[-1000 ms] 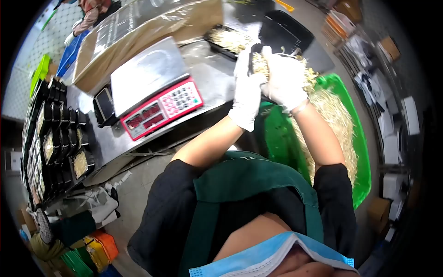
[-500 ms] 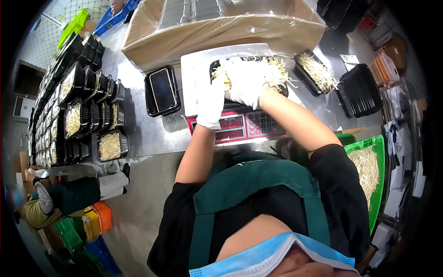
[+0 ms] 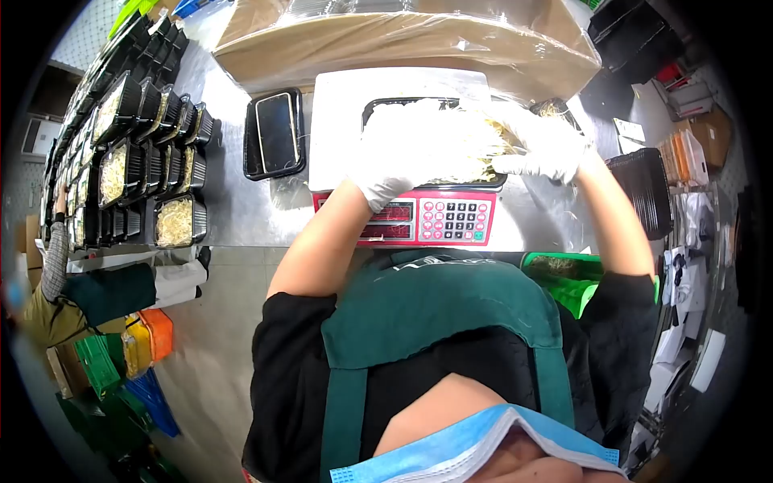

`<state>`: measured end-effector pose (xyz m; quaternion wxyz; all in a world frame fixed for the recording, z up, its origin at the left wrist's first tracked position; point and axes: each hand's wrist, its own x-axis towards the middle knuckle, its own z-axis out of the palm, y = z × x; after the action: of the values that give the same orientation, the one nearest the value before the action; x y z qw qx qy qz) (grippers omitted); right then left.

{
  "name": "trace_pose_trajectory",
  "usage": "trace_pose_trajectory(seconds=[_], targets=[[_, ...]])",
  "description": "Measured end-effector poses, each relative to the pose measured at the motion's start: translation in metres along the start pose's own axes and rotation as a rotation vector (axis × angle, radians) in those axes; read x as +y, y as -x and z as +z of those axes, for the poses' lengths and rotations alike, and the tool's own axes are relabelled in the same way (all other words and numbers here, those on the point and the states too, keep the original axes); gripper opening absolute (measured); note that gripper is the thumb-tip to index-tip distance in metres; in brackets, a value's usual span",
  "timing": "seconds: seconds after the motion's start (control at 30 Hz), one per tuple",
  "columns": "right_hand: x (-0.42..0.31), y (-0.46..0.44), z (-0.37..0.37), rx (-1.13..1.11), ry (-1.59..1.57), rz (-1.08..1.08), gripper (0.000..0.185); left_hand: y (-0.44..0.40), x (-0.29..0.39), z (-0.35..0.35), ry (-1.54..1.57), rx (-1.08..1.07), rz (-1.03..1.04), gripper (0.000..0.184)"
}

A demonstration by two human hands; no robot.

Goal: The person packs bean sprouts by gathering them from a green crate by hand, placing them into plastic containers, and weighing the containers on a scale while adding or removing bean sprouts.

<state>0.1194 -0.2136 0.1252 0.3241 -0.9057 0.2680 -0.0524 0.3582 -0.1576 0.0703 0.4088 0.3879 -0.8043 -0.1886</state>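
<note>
A black plastic tray [image 3: 372,106] of bean sprouts [image 3: 477,167] rests on the white plate of a red digital scale [image 3: 455,220]. My left hand [image 3: 388,157], in a white glove, lies over the left part of the tray; strong glare hides its fingers. My right hand [image 3: 551,146], gloved too, is at the tray's right end, with thumb and fingers around sprouts there. Behind that hand a second black tray [image 3: 555,106] shows only in part.
An empty black tray [image 3: 274,135] lies left of the scale. Stacks of filled trays [image 3: 121,173] line the table's left side. At the back stands a plastic-lined cardboard box [image 3: 411,52]. Black trays [image 3: 644,189] sit at right, a green crate [image 3: 564,278] below. Another person [image 3: 105,294] stands at left.
My right hand has moved right, from the middle of the tray to its right end. My left hand stays over the tray. The co-worker's arm has reached toward the stacked trays.
</note>
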Motion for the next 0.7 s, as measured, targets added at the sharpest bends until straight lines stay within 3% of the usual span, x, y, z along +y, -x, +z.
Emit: trace_pose_trajectory(seconds=[0.03, 0.1, 0.13, 0.17, 0.23, 0.27, 0.33, 0.4, 0.5, 0.6, 0.63, 0.67, 0.7], targets=[[0.003, 0.004, 0.005, 0.070, -0.109, -0.025, 0.072, -0.002, 0.004, -0.004, 0.078, -0.108, -0.080, 0.046], [0.008, 0.005, 0.018, 0.201, 0.083, 0.099, 0.056, -0.003, 0.008, -0.004, 0.198, -0.119, -0.187, 0.045], [0.020, 0.002, 0.025, 0.220, -0.048, 0.157, 0.043, -0.003, 0.009, -0.003, 0.313, -0.132, -0.281, 0.044], [0.025, 0.008, 0.024, 0.220, -0.053, 0.154, 0.043, -0.003, 0.006, -0.001, 0.308, -0.133, -0.286, 0.044], [0.006, 0.016, 0.012, 0.357, -0.053, 0.389, 0.036, -0.002, -0.002, 0.002, -0.275, 0.009, 0.010, 0.031], [0.031, 0.029, 0.012, 0.431, -0.129, 0.393, 0.037, -0.002, -0.003, 0.002, -0.279, 0.008, 0.005, 0.031], [0.055, 0.065, 0.000, 0.599, -0.634, 0.372, 0.037, 0.000, -0.004, 0.002, -0.363, 0.006, 0.061, 0.031], [0.085, 0.104, -0.012, 0.890, -0.482, 0.457, 0.033, -0.003, 0.004, -0.001, -0.396, 0.003, 0.068, 0.032], [0.159, 0.159, -0.021, 0.971, -0.466, 0.497, 0.037, 0.001, 0.008, -0.003, -0.364, -0.012, 0.021, 0.037], [0.190, 0.159, 0.002, 0.657, -0.298, 0.660, 0.048, 0.018, 0.011, -0.016, -0.355, -0.029, -0.132, 0.044], [0.176, 0.161, 0.001, 0.467, 0.008, 0.753, 0.048, 0.017, 0.020, -0.029, -0.417, -0.010, -0.225, 0.048], [0.161, 0.164, -0.003, 0.486, 0.264, 0.746, 0.048, 0.016, 0.030, -0.049, -0.352, 0.060, -0.145, 0.054], [0.146, 0.165, -0.006, 0.496, 0.516, 0.731, 0.047, 0.029, -0.002, -0.052, -0.401, 0.200, -0.047, 0.052]])
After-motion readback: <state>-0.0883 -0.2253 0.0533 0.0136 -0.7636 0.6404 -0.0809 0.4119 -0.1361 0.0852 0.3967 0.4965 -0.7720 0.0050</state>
